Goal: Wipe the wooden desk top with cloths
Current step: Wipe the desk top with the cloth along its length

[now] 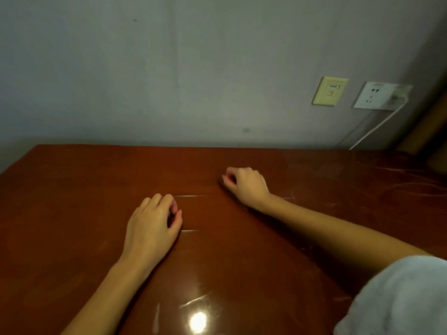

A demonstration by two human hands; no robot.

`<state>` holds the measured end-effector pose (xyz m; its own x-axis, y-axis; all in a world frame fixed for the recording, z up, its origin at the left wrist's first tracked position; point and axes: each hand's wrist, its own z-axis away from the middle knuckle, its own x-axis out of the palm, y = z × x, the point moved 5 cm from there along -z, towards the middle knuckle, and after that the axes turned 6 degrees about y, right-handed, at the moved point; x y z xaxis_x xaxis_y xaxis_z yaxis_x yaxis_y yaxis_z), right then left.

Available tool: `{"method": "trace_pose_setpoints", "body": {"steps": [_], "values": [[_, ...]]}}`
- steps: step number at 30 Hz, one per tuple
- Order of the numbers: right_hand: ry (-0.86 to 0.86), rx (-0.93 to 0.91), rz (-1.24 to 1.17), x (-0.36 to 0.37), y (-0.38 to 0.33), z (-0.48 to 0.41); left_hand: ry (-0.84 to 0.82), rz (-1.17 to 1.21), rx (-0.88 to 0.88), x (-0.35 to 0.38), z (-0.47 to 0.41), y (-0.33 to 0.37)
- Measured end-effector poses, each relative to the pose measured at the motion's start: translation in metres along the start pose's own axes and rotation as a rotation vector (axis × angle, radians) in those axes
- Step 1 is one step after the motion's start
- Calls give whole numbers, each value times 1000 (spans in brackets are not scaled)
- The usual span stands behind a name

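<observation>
The reddish-brown wooden desk top (242, 262) is glossy and fills the lower half of the view. My left hand (152, 228) rests on it near the middle, fingers curled, thumb and fingertips meeting. My right hand (245, 184) lies farther back and to the right, its fingers also curled with the tips down on the wood. I see no cloth in either hand. Two thin shiny creases (191, 196) run across the surface between the hands. White fabric (396, 301) covers my upper right arm at the lower right; I cannot tell whether it is a sleeve or a cloth.
A grey wall rises right behind the desk's far edge. On it at the right are a yellowed wall plate (329, 91) and a white power socket (373, 95), with a white cable (377, 126) running down to the desk. A lamp glare (197, 321) shines near the front edge.
</observation>
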<state>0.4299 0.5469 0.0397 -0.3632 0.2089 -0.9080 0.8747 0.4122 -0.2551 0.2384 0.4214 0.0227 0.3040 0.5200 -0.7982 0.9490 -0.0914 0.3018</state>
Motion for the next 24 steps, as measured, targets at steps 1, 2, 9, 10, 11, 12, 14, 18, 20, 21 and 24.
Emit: {"method": "trace_pose_setpoints", "body": {"steps": [1,2,9,10,11,12,14,18,20,21,24], "values": [[-17,-33,-5,-5,-1,15,0,2,-2,0,0,0],[-28,-42,-2,-9,5,26,0,7,-3,-1,1,0],[74,275,170,-39,99,17,-8,13,-5,-3,0,2],[100,320,177,-40,107,8,-10,12,-6,-3,0,2],[120,354,175,-40,111,0,-14,12,-8,-2,-1,2],[134,382,171,-37,113,-7,-18,12,-10,-2,-1,2],[150,422,169,-30,107,-18,-23,9,-13,-1,-1,2],[128,356,140,-16,64,-15,-21,12,-17,-3,0,3],[97,261,105,-11,34,0,-18,15,-17,-4,0,4],[78,205,89,-10,19,11,-14,22,-15,-5,0,5],[24,54,27,-15,-14,50,-11,26,-12,-6,0,5]]}}
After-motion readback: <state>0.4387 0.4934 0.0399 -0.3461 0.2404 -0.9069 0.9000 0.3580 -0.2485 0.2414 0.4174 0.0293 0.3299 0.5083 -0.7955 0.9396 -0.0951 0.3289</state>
